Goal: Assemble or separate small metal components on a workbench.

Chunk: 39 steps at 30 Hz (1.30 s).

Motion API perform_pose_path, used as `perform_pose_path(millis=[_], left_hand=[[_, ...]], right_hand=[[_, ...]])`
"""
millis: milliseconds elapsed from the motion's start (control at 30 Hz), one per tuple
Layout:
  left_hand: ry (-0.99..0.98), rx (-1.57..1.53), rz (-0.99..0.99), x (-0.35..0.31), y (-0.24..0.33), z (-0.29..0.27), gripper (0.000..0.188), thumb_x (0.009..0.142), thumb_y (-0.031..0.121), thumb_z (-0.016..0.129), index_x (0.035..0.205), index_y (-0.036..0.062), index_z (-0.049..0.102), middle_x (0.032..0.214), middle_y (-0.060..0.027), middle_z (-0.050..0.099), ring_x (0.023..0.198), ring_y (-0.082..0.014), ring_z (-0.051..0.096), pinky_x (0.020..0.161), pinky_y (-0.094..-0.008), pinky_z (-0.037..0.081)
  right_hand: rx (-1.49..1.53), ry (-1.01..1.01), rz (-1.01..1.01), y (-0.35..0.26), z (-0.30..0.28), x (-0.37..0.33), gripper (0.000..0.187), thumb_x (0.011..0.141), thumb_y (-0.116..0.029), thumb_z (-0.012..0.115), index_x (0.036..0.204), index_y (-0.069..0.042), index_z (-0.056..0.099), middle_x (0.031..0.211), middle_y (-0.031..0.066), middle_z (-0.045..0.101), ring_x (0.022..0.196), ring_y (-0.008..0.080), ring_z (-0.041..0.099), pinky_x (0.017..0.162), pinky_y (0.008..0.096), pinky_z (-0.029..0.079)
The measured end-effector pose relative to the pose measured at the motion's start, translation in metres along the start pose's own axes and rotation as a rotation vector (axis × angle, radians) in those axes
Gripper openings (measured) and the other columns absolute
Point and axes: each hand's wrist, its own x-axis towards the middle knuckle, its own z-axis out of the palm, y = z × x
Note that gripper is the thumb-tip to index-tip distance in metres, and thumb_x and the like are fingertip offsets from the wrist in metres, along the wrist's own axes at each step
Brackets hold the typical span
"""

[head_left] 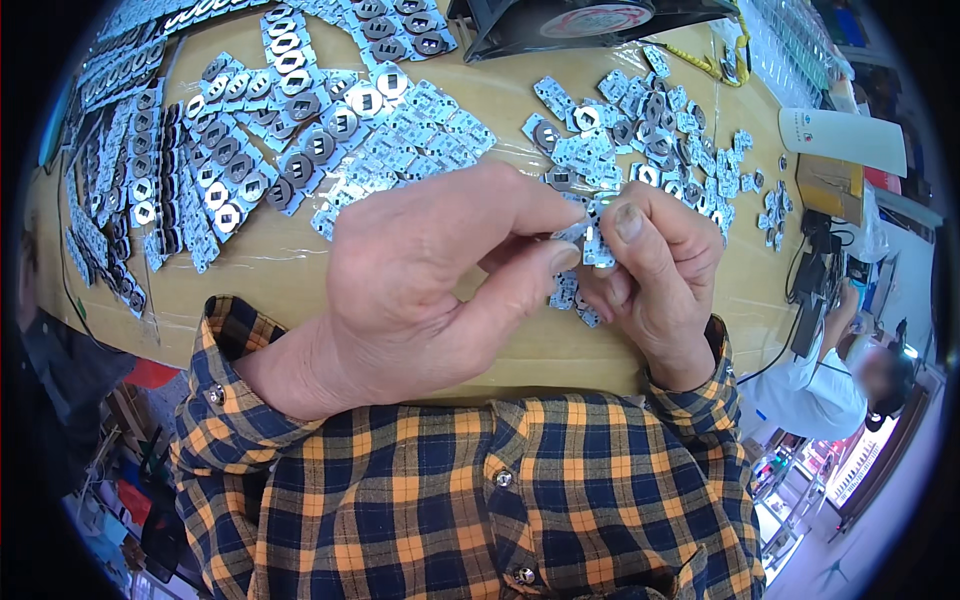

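In front of my chest, my left hand (420, 270) and my right hand (665, 265) meet over the table. Between their fingertips is a small white circuit board (598, 248). The thumb and fingers of my right hand pinch it, its thumb on top. My left thumb and forefinger close on its left side, where a bit of board shows; whether the two bits are joined, I cannot tell. Just below my fingers lie a few loose circuit boards (565, 292). A pile of separate small boards (650, 125), some with round dark parts, spreads beyond my right hand.
Uncut board panels (430, 130) and strips with round holders (225, 160) cover the table's left side. A black fan-like frame (590, 22) stands at the far edge, near a yellow cord (700, 66). Rightward are a white sheet (840, 140), a cardboard box (830, 190) and another person (820, 385).
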Motion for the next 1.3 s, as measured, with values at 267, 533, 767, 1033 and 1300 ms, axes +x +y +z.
perform_pose_path(millis=[267,533,767,1033,1300], left_hand=[[-0.012,-0.210,-0.250,0.000,0.005,0.002,0.021,0.086,-0.011,0.061,0.106,-0.0070,0.062,0.089,-0.0118,0.066,0.075,-0.0122,0.067,0.061,-0.0209,0.052],[-0.059,-0.106,-0.187,0.005,0.001,-0.001,0.019,0.086,-0.009,0.062,0.104,-0.0050,0.066,0.097,-0.0104,0.067,0.078,-0.0120,0.065,0.067,-0.0219,0.051],[0.018,-0.310,-0.234,0.005,-0.004,-0.001,0.018,0.087,-0.004,0.065,0.104,-0.0052,0.066,0.092,-0.0102,0.068,0.076,-0.0101,0.064,0.065,-0.0203,0.052],[0.113,-0.394,-0.390,0.006,0.003,-0.002,0.016,0.085,-0.001,0.069,0.101,-0.0038,0.067,0.084,-0.0078,0.068,0.072,-0.0068,0.062,0.062,-0.0185,0.049],[-0.035,-0.239,-0.244,0.005,-0.003,0.000,0.015,0.084,-0.005,0.068,0.098,-0.0031,0.069,0.084,-0.0067,0.067,0.069,-0.0065,0.060,0.058,-0.0179,0.045]], right_hand=[[-0.091,0.024,0.034,-0.006,-0.009,0.003,0.033,0.099,-0.020,0.056,0.072,-0.003,0.059,0.054,-0.0045,0.048,0.044,0.0011,0.040,0.041,0.0194,0.029],[-0.902,0.033,-0.430,-0.004,-0.005,0.011,0.031,0.094,-0.014,0.061,0.066,0.000,0.056,0.053,0.0042,0.044,0.045,0.0109,0.042,0.042,0.0282,0.032],[-0.589,0.023,-0.358,-0.009,-0.005,0.007,0.025,0.093,-0.011,0.062,0.071,0.002,0.059,0.056,0.0068,0.044,0.045,0.0158,0.044,0.043,0.0302,0.033],[-0.530,-0.065,-0.329,-0.010,-0.008,0.005,0.022,0.095,-0.013,0.059,0.080,0.002,0.064,0.056,0.0034,0.050,0.046,0.0137,0.044,0.044,0.0287,0.034],[-0.587,0.175,-0.199,-0.010,-0.002,0.002,0.037,0.100,-0.024,0.049,0.074,0.001,0.057,0.064,0.0001,0.053,0.051,0.0039,0.041,0.047,0.0216,0.029]])
